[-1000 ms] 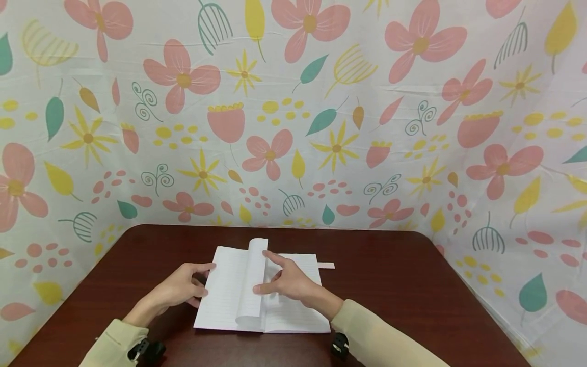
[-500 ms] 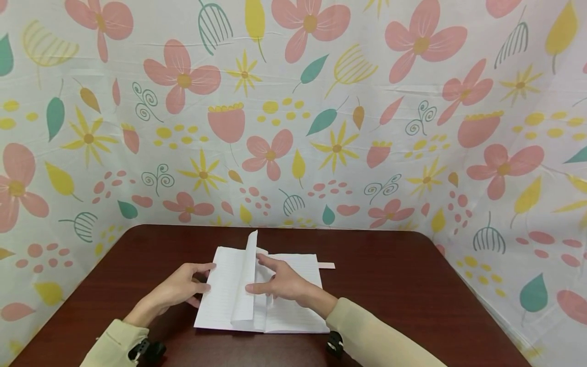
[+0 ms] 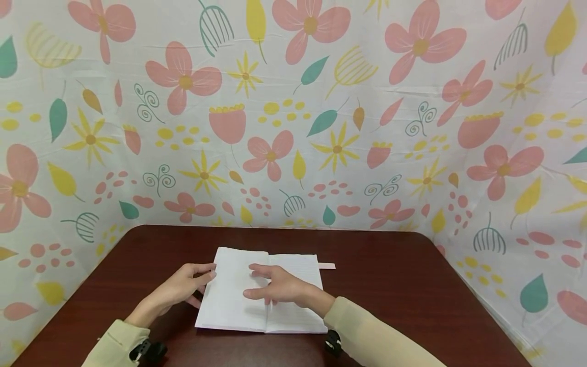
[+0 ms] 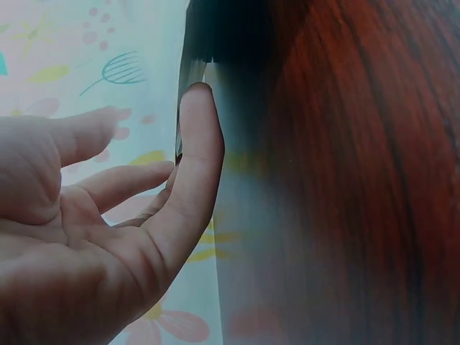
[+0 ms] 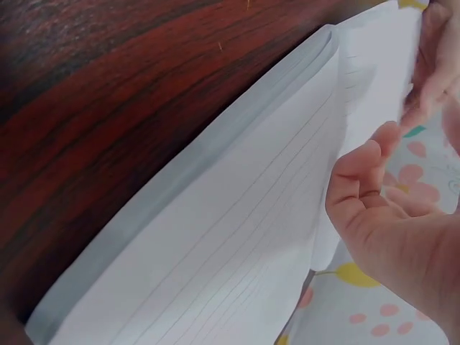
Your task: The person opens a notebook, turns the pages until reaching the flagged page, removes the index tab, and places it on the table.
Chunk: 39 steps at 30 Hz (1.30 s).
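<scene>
An open notebook (image 3: 293, 306) with lined white pages lies on the table. Both of its sides are flat, and its white page (image 5: 237, 208) fills much of the right wrist view. My right hand (image 3: 284, 285) hovers over the middle fold with thumb and index finger spread apart, nothing between them; its other fingers bend inward in the right wrist view. At the notebook's left edge is my left hand (image 3: 181, 288), fingertips right at the page border. The left wrist view shows my left hand's little finger (image 4: 198, 136) along that edge, the thumb standing off.
A pale ribbon or tab (image 3: 327, 266) sticks out from the notebook's right side. The dark red-brown wooden table (image 3: 390, 285) extends around it. Behind and beside hangs a white cloth (image 3: 293, 112) printed with flowers and leaves.
The lifted, curled page has gone over to the left and lies flat. My right hand has let it go and shifted slightly left. My left thumb has moved up along the edge.
</scene>
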Available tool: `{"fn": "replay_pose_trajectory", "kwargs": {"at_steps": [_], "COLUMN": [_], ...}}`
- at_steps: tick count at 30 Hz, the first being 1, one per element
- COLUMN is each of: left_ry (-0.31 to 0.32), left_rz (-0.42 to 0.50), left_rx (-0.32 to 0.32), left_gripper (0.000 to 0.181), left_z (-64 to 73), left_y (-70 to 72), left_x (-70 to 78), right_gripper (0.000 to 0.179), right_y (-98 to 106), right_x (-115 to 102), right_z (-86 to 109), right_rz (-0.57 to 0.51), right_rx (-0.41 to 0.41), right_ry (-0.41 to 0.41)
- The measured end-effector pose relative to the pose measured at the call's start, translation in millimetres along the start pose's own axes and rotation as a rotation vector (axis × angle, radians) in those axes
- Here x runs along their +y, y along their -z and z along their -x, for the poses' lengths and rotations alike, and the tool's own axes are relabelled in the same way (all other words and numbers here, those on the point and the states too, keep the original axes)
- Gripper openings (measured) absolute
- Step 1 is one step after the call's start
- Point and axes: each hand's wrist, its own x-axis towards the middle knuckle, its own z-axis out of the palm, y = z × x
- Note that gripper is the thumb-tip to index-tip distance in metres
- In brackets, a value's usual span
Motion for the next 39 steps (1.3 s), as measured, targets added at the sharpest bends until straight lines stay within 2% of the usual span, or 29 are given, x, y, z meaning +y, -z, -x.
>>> {"fn": "replay_pose_trajectory", "kwargs": {"at_steps": [12, 23, 34, 39], "left_ry": [-0.098, -0.081, -0.057, -0.059], "left_rz": [-0.014, -0.037, -0.050, -0.049], "left_rx": [-0.057, -0.036, -0.028, -0.028], "left_gripper": [0.072, 0.069, 0.066, 0.066], "left_z": [-1.6, -2.5, -1.3, -1.7], "left_y": [1.4, -1.1, 0.6, 1.5], "left_x": [-7.8, -4.7, -4.3, -5.2], "right_gripper": [0.070, 0.069, 0.068, 0.066], "right_y": [5, 29, 60, 73], "right_x": [6, 12, 25, 32], "right_z": [6.7, 23.6, 54.9, 70.2], "right_rz": [-0.005, 0.023, 0.128, 0.158], "right_rx": [-0.003, 0.015, 0.063, 0.103], "right_ry": [0.013, 0.009, 0.102, 0.111]}}
